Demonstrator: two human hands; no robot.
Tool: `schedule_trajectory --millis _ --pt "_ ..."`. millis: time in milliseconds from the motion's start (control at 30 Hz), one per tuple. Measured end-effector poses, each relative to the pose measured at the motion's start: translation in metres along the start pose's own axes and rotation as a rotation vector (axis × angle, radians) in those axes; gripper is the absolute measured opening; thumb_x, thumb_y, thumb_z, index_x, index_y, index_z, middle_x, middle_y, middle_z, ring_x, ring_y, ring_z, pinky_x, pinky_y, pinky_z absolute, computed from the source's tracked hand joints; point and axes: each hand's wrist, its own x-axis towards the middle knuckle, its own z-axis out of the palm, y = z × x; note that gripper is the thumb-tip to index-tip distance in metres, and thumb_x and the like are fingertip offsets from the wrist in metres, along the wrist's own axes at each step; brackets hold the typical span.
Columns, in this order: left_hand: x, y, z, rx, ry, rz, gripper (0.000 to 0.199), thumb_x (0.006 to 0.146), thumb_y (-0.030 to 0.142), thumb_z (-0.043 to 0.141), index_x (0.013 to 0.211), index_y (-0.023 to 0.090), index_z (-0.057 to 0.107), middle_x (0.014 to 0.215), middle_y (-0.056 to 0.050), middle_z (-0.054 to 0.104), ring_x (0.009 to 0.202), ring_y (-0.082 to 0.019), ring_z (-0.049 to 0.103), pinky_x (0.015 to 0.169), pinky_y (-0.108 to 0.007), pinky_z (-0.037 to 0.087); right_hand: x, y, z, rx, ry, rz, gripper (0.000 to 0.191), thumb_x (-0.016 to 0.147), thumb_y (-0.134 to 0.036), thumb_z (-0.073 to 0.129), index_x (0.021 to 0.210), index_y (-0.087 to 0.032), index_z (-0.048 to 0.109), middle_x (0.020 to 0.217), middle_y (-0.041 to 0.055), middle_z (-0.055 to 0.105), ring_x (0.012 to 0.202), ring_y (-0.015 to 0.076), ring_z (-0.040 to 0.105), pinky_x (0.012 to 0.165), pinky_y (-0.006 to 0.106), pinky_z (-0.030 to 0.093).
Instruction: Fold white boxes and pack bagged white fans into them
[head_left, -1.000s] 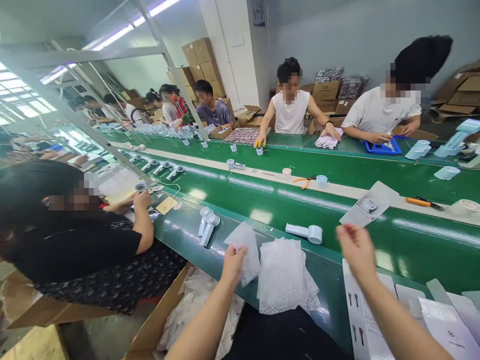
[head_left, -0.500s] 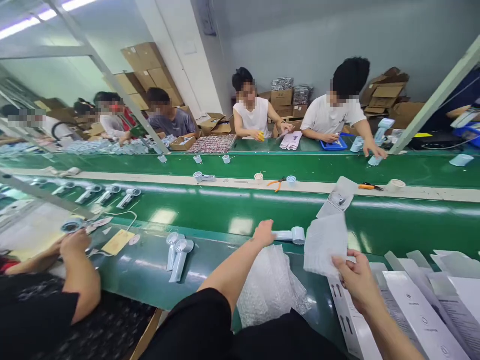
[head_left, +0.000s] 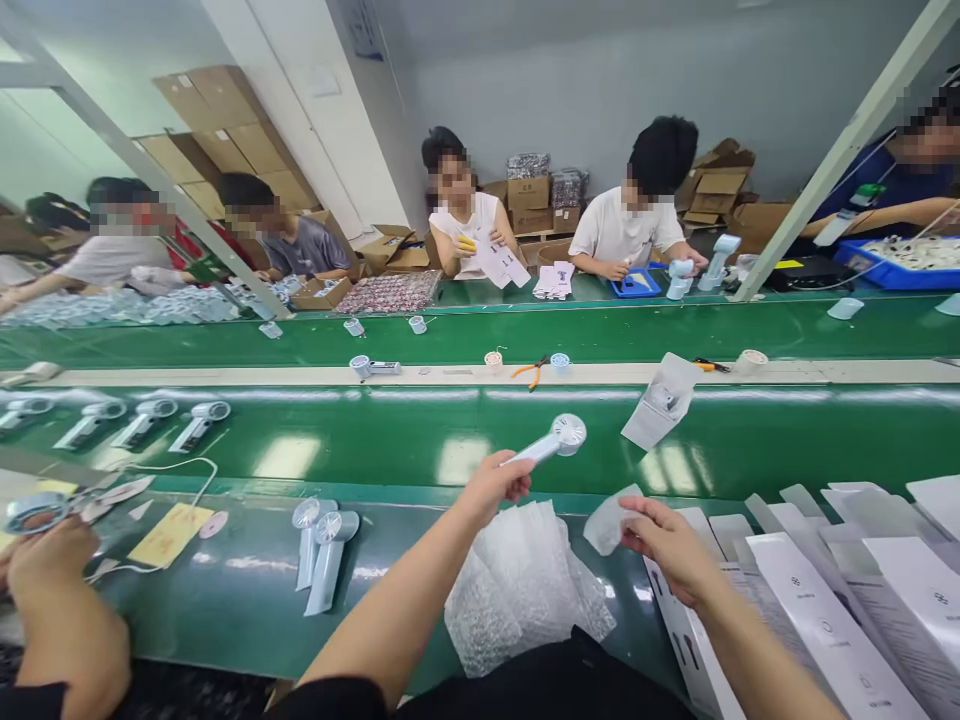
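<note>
My left hand point(head_left: 501, 485) is closed round the handle of a light blue handheld fan point(head_left: 568, 434), its round head raised over the green belt. Between the fingers and thumb of my right hand point(head_left: 664, 540) is a translucent bubble bag point(head_left: 611, 520), held by its edge. A pile of bubble bags point(head_left: 529, 590) lies on the table in front of me, between my forearms. Two more fans point(head_left: 331, 555) rest on the table to the left. Right of my right hand stand several white boxes point(head_left: 810, 600) with open flaps.
An open white box point(head_left: 661, 400) sits on the green belt point(head_left: 420, 430). Several fans point(head_left: 199, 425) lie on the belt at left. A co-worker's hands point(head_left: 52, 540) work at the left edge. Pliers point(head_left: 534, 372) rest on the middle strip, with people seated beyond.
My left hand has picked the fan up off the belt edge and turned its head upward. The bag in my right hand has swung lower and looks smaller. The whole view has shifted rightward.
</note>
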Motion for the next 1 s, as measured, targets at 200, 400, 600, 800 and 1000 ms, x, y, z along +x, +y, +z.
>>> schedule_trajectory --millis 200,400,600,800,1000 --pt "-0.107 -0.013 0.034 -0.801 -0.187 -0.06 0.046 0.064 0.055 0.066 0.087 0.017 0.052 0.055 0.003 0.052 0.045 -0.009 0.044 0.042 -0.02 0.027 0.012 0.001 0.039 0.047 -0.054 -0.029 0.02 0.056 -0.029 0.077 0.071 -0.019 0.07 0.072 0.0022 0.07 0.07 0.0201 0.063 0.067 0.034 0.056" --pt "-0.122 -0.027 0.058 -0.433 0.113 -0.026 0.035 0.069 0.046 0.067 0.086 0.018 0.055 0.062 0.003 0.052 0.057 -0.012 0.048 0.054 -0.024 0.038 -0.008 0.009 0.049 0.176 -0.032 -0.004 0.023 0.067 -0.043 0.071 0.081 -0.025 0.062 0.072 -0.0014 0.069 0.071 0.0208 0.065 0.066 0.038 0.058" --pt "-0.128 -0.027 0.077 0.054 0.19 0.052 0.028 0.078 0.039 0.061 0.095 0.02 0.051 0.077 -0.001 0.061 0.07 -0.019 0.057 0.064 -0.029 0.04 -0.04 0.007 0.06 0.395 -0.16 -0.011 0.045 0.082 -0.063 0.052 0.113 -0.031 0.056 0.122 0.003 0.065 0.104 0.0278 0.063 0.076 0.043 0.059" --pt "-0.117 -0.006 0.067 -0.077 0.009 0.168 0.04 0.076 0.06 0.061 0.074 0.02 0.058 0.071 -0.001 0.061 0.072 -0.019 0.056 0.07 -0.03 0.043 -0.057 0.018 0.049 0.323 -0.247 -0.011 0.073 0.074 -0.054 0.072 0.136 -0.031 0.041 0.092 0.0013 0.072 0.065 0.0197 0.065 0.059 0.033 0.054" --pt "-0.079 -0.016 0.059 -0.693 -0.298 0.037 0.082 0.053 0.085 0.065 0.105 0.022 0.058 0.094 -0.005 0.063 0.077 -0.018 0.057 0.069 -0.031 0.045 -0.066 0.027 0.032 0.393 -0.454 0.165 0.054 0.078 -0.06 0.065 0.121 -0.028 0.056 0.08 0.0009 0.07 0.055 0.0142 0.061 0.052 0.028 0.049"
